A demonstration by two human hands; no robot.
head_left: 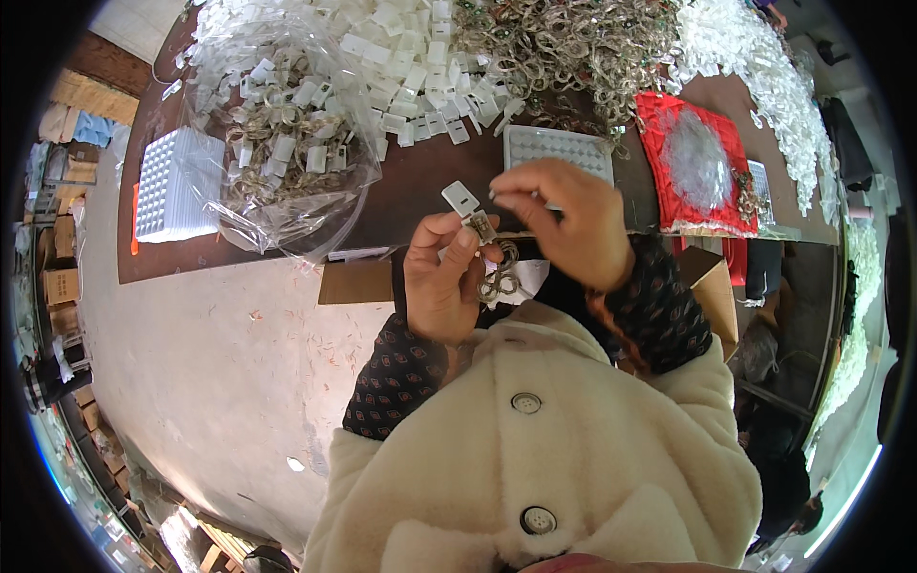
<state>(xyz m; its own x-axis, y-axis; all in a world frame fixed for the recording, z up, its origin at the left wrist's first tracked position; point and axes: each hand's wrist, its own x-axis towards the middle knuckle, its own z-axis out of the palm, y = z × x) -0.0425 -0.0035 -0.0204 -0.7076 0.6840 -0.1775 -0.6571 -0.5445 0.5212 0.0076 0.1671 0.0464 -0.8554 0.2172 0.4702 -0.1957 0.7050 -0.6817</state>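
Note:
My left hand is closed on a small white plastic case just over the table's near edge. The case has a dark slot in its flat end, and its lower part sits between my thumb and fingers. From it hangs a looped bundle of thin clear-brown wire. Just to the right, my right hand is raised with thumb and forefinger pinched together. A tiny pale thing shows at its fingertips, too small to name. Behind that hand lies a pale tray with rows of round pockets, partly covered by it.
The brown table carries a clear bag of wired cases, a stack of white pocketed trays, heaped white cases and a pile of coiled wires. A red cloth or bag bears clear film pieces. A cardboard box stands below.

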